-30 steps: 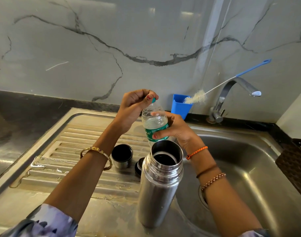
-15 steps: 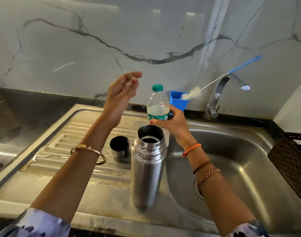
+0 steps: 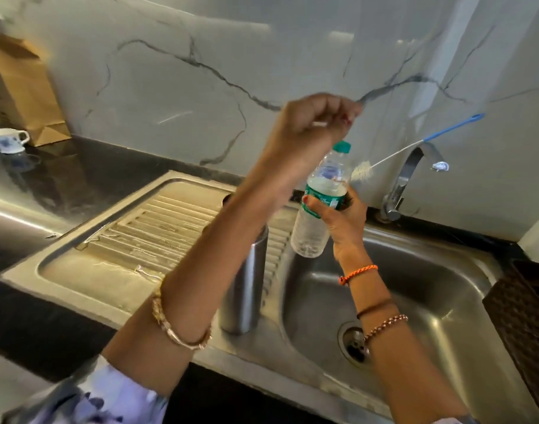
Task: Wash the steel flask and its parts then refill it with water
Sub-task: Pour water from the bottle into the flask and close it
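The steel flask stands upright on the sink's rim between drainboard and basin, its mouth hidden behind my left forearm. My right hand grips a clear plastic water bottle around its green label, tilted, with its green cap on. My left hand hovers just above the cap with curled fingers, blurred, and I see nothing in it. The flask's cup and lid are out of sight behind my left arm.
The wet steel drainboard lies left of the basin. A faucet and a blue-handled bottle brush stand at the back. A brown basket sits at the right. A paper bag and mug stand far left.
My left hand let go of the cap, opened, then curled again above the cap. My right hand lifted and tilted the bottle. The view swung left.
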